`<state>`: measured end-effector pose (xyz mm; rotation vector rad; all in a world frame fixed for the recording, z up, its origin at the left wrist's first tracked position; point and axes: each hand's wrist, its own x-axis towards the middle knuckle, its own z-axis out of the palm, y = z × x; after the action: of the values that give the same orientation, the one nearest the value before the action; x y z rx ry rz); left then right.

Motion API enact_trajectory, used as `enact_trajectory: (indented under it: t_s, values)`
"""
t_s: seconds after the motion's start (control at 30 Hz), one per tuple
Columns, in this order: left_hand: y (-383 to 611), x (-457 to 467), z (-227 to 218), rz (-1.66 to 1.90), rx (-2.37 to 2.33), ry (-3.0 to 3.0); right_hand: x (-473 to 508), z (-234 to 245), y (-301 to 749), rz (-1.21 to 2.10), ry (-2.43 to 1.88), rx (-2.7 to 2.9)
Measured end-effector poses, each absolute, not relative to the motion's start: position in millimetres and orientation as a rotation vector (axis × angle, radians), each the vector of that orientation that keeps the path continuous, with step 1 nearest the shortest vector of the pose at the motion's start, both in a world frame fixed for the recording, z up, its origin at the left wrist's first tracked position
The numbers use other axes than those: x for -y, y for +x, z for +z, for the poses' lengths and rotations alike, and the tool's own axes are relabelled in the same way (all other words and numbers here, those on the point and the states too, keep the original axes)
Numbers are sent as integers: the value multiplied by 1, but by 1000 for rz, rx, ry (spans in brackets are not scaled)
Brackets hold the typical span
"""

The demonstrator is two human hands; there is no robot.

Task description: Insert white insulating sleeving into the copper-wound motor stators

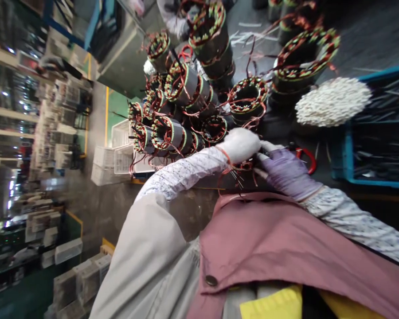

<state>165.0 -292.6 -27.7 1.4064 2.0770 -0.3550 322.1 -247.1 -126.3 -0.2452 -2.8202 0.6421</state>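
My left hand [239,145], in a white glove, presses down over the rim of a copper-wound stator [243,166], hiding most of it. My right hand [286,173], in a purple glove, closes on a thin pale strip [267,147] at the same stator. Red and copper lead wires [234,179] hang from the stator below my hands. Red-handled scissors [306,159] lie just beyond my right hand. Several other wound stators [248,95] stand close by, some stacked.
A bundle of white cord [332,102] lies beside a blue crate [349,155] lined with dark plastic. A co-worker's sleeve [171,20] shows past the stators. White plastic crates [113,159] and tall storage shelves [49,115] stand farther off.
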Motion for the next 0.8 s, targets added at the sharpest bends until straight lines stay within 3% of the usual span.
enact_trajectory:
  t_s: [0.23,0.5,0.63,0.7,0.8]
  values:
    - [155,341,-37,75,-1951,1483,253,-133,318,636,-272,2744]
    - [144,316,-41,-349,-1610,1518,248,-124,321,596,-211,2775]
    - [152,309,-33,-377,-1762,1548,249,-124,321,659,-226,2764]
    - [163,311,-31,-94,-1985,1173,252,-125,320,708,-249,2752]
    - [182,318,-30,631,-2134,105,255,-128,319,776,-314,2719]
